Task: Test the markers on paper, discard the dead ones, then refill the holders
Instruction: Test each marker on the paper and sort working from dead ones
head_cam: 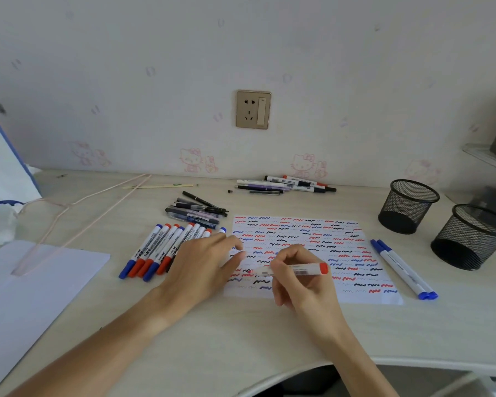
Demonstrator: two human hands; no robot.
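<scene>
My right hand [297, 277] grips a red-ended white marker [304, 269] with its tip on the test paper [355, 296], which is covered in red, blue and black squiggles. My left hand [209, 262] lies flat with relaxed fingers on the paper's left edge, partly over a row of several red and blue markers [155, 250]. Two blue markers [403, 267] lie right of the paper. Two empty black mesh holders [407, 206] [470, 236] stand at the right.
A pile of dark pens [196, 212] lies behind the marker row, and another group of markers [292, 184] sits near the wall. A blank white sheet [26, 296] and a thin pink hanger [78, 210] lie at the left. The desk's curved front edge [413, 362] is near.
</scene>
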